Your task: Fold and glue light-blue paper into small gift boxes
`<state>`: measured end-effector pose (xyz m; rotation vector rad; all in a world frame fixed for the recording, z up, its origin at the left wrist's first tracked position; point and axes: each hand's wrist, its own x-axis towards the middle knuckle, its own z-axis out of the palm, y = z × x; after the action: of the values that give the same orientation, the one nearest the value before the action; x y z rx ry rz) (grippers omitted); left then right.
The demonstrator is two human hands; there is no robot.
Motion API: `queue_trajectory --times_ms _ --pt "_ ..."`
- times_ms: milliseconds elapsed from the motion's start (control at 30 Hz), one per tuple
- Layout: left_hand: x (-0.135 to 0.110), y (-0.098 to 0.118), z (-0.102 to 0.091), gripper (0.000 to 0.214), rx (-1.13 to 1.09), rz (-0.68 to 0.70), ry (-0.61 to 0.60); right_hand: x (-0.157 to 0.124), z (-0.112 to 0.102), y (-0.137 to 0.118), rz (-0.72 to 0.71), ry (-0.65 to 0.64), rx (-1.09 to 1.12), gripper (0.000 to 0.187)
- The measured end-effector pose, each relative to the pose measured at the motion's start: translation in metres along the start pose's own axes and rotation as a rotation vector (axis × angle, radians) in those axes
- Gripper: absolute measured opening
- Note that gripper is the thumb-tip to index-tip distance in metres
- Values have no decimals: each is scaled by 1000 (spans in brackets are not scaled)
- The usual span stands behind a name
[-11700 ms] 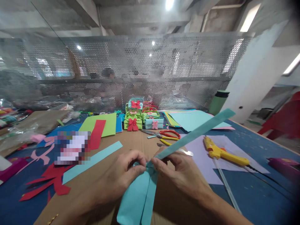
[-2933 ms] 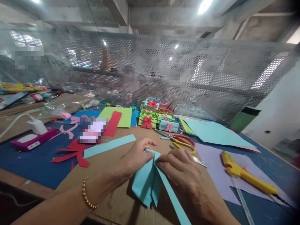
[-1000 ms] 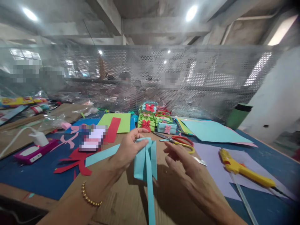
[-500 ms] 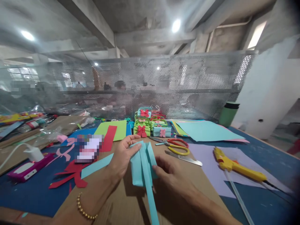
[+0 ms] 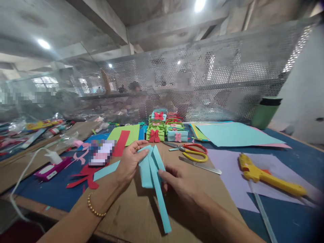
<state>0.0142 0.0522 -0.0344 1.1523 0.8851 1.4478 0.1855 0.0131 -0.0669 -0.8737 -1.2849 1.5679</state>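
Note:
My left hand [image 5: 130, 162] pinches the top of a folded light-blue paper piece [image 5: 146, 167] held upright over the brown cardboard sheet [image 5: 131, 216]. A long light-blue strip [image 5: 159, 195] hangs from the fold toward me. My right hand [image 5: 177, 180] is closed on the right side of the folded paper, thumb on its front. A bead bracelet is on my left wrist.
Red-and-yellow scissors [image 5: 193, 152], a metal ruler [image 5: 202, 166] and a yellow glue gun [image 5: 265, 175] lie to the right. Small paper gift boxes [image 5: 164, 130] stand behind. Coloured paper sheets [image 5: 235, 134], a red bow cutout [image 5: 84, 173] and a pink phone [image 5: 52, 167] surround the cardboard. People sit behind the mesh screen.
My right hand, open a second ago, has closed on the folded paper's right side. My left hand kept its pinch on the top. The view has shifted slightly.

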Motion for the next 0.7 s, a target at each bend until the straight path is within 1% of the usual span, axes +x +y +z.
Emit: queue_trajectory --times_ms 200,400,533,633,700 --pt "-1 -1 1 48 6 -6 41 4 5 -9 51 60 -165 24" --pt "0 3 2 52 -8 -78 -2 1 5 -14 93 87 -247 22" --pt "-2 8 -1 50 -3 -174 -104 -5 3 -19 129 60 -225 23" --pt "-5 13 -5 43 65 -259 -236 -8 1 -21 160 26 -198 23" --pt "-6 15 -8 35 121 -286 -313 -9 -2 -23 161 7 -249 21"
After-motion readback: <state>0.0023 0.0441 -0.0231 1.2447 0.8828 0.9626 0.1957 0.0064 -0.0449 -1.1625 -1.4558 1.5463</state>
